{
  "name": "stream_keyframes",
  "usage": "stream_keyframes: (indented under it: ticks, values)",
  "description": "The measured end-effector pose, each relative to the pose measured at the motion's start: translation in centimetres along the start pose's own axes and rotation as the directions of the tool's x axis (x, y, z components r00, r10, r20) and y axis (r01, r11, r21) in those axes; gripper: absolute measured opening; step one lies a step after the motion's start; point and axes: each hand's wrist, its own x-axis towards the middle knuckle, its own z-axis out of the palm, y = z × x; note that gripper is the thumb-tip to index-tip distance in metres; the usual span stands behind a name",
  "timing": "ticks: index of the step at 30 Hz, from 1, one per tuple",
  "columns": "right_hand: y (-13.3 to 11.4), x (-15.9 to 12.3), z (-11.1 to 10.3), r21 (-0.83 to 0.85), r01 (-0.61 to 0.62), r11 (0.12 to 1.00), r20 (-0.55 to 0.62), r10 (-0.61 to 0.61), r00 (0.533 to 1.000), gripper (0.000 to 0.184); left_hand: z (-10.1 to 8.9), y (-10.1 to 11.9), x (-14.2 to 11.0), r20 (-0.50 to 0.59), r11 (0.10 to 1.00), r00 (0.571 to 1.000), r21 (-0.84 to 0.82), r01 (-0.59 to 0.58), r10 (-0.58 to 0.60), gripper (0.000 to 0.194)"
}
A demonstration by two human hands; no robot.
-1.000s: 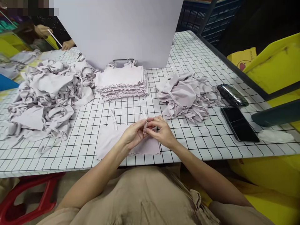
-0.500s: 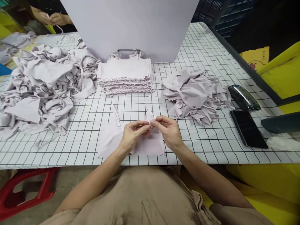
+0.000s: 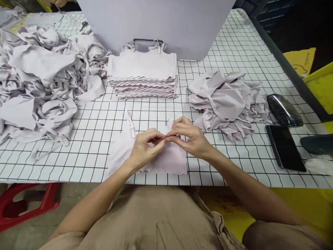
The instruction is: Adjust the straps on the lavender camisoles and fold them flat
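A pale lilac strappy top [image 3: 119,152] lies flat near the table's front edge, one strap with a small white slider [image 3: 133,133] standing out at its upper left. My left hand [image 3: 148,146] pinches with thumb and fingertips over the middle of this top. Meeting it tip to tip, my right hand [image 3: 188,137] pinches at the top's upper right, where the other strap partly shows behind the fingers. The small bit of fabric between the fingertips is mostly hidden.
A neat stack of similar tops [image 3: 143,69] stands behind my hands, before a grey-lilac panel [image 3: 156,24]. Loose garments heap up at left [image 3: 47,69] and right [image 3: 226,100]. A phone [image 3: 285,147] and a dark shiny case [image 3: 284,109] lie at far right.
My right hand has turned more palm-down, its fingers now stretched across to my left fingertips. The strap piece lifted between my hands is lower and more covered. My view has tilted downward.
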Motion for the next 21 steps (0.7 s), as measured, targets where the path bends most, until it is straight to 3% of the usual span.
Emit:
stream_keyframes:
  ticks: [4,8,11,13,17,21]
  values:
    - [0.2,-0.2,-0.2,0.091,-0.042,0.995,0.034,0.039,0.999,0.010,-0.3,-0.6,-0.7,0.017,0.997,0.998,0.062,-0.053,0.052,0.009]
    - [0.8,-0.4,-1.0,0.265,-0.249,0.932,0.004,0.257,0.966,0.015,-1.0,-2.4,-0.7,0.009,0.935,0.995,0.342,-0.096,0.099,0.009]
    - [1.5,0.1,-1.3,0.320,-0.340,0.884,0.021,0.352,0.936,0.014,-1.3,-3.9,-0.4,0.010,0.837,0.999,0.546,-0.045,0.047,0.016]
    - [2.0,0.6,-1.1,0.320,-0.353,0.879,0.012,0.369,0.929,0.013,-1.3,-4.4,-0.3,0.022,0.816,1.000,0.578,-0.020,0.009,0.015]
    - [2.2,1.5,-0.8,0.374,-0.431,0.821,0.039,0.450,0.892,0.017,-1.3,-3.8,-0.2,-0.037,0.889,0.999,0.458,0.007,0.011,0.010]
    - [1.0,2.9,-1.2,0.337,-0.402,0.851,0.139,0.377,0.916,0.012,-1.5,-1.8,0.8,-0.055,0.994,0.996,0.077,0.078,-0.074,0.024]
